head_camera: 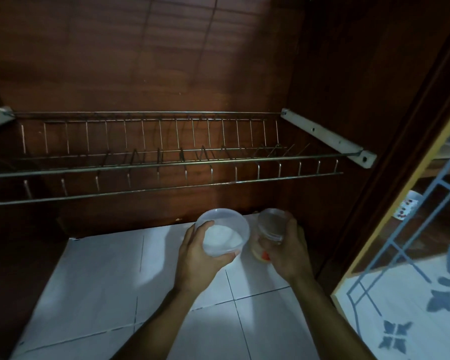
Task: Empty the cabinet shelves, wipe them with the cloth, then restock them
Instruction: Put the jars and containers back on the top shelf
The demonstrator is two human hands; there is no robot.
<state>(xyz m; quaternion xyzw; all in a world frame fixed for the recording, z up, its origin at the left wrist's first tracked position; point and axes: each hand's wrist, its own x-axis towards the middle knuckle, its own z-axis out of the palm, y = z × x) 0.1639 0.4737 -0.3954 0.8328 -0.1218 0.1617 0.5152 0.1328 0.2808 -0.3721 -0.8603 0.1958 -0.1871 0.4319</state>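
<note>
The left hand [196,258] had its fingers curled around a round tub [222,235] with white stuff inside. The right hand [287,252] gripped a clear jar [269,231]. Both were over the white shelf [102,281], under the wire rack [153,162].

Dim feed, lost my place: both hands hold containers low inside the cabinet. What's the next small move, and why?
Probably lower both onto the white shelf liner at the back right and let go: the left hand grips the round tub, the right hand the clear jar, both close to it.
</note>
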